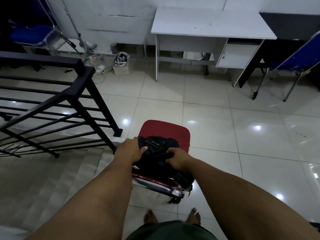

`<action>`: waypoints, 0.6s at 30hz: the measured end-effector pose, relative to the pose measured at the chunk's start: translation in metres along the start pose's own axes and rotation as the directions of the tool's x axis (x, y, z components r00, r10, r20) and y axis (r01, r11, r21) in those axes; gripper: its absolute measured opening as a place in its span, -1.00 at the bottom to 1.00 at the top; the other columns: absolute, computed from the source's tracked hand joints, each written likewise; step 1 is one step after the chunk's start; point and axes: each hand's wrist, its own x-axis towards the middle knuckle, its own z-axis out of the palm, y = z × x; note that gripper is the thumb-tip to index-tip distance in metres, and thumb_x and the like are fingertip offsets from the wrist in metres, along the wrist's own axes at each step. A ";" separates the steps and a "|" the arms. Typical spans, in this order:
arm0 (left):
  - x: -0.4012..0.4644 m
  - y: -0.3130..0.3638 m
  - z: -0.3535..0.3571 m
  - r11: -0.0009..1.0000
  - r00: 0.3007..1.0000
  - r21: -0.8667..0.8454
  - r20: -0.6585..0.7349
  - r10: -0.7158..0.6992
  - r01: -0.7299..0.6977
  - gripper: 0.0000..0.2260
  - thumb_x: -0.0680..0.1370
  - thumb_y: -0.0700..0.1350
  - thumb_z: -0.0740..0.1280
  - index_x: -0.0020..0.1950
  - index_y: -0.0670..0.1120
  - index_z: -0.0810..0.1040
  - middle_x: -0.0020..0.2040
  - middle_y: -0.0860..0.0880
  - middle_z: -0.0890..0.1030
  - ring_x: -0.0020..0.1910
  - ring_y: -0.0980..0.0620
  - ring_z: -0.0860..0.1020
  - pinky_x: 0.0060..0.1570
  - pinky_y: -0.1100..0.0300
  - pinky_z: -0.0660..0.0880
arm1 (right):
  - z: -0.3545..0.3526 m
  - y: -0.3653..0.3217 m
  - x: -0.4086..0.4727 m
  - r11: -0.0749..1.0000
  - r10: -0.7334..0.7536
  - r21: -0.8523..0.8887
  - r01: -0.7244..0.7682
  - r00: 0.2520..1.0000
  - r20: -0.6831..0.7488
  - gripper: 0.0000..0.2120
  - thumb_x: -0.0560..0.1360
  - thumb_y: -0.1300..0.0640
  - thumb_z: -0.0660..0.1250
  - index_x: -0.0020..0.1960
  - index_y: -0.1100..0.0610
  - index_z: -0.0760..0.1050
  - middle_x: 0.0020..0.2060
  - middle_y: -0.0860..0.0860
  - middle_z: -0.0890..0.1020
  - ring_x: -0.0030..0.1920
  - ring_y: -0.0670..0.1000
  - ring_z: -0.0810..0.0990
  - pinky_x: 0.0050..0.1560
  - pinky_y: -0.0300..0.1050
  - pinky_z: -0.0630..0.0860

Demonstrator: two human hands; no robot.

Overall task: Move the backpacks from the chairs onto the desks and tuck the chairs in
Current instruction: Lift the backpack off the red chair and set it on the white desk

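Note:
A black backpack (158, 146) lies on the seat of a red chair (166, 129) just in front of me. My left hand (130, 148) grips the backpack's left side, thumb on top. My right hand (175, 159) is closed on the bag's top edge at the right. A strap hangs off the chair's near edge. A white desk (207, 23) with a small cupboard stands across the tiled floor at the back.
A black metal stair railing (52, 101) stands to the left, with steps going down below it. Blue chairs sit at the far left (32, 34) and far right (297, 58). A small box and cables (121, 66) lie on the floor beside the desk.

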 end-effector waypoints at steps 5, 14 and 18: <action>0.013 -0.012 -0.007 0.990 0.993 0.091 0.062 0.103 -0.109 -0.60 0.57 0.21 0.23 0.26 -0.03 0.48 0.16 -0.14 0.56 0.14 -0.15 0.56 0.14 -0.05 0.53 | 0.003 -0.006 0.010 1.000 -0.012 0.003 0.012 1.000 0.028 -0.84 0.55 0.18 0.35 0.13 0.12 0.54 0.02 0.10 0.63 -0.09 0.03 0.57 -0.10 -0.15 0.48; 0.042 0.008 -0.024 0.971 0.985 0.180 -0.045 0.168 -0.157 -0.68 0.62 0.13 0.22 0.22 -0.06 0.52 0.11 -0.13 0.58 0.10 -0.15 0.56 -0.04 0.07 0.43 | 0.001 -0.008 0.022 0.998 0.049 -0.034 -0.055 0.987 -0.154 -0.82 0.55 0.15 0.32 0.15 0.08 0.48 0.04 0.07 0.60 -0.01 0.08 0.58 0.02 -0.04 0.55; 0.057 0.033 -0.026 0.965 0.990 -0.218 -0.044 0.137 -0.143 -0.78 0.67 -0.04 0.17 0.25 -0.08 0.46 0.19 -0.16 0.58 0.14 -0.15 0.54 0.04 0.09 0.44 | -0.012 0.003 0.022 0.989 0.137 0.004 -0.145 0.921 -0.365 -0.75 0.53 0.06 0.31 0.20 0.03 0.43 0.07 0.05 0.59 -0.01 0.09 0.55 0.04 -0.01 0.53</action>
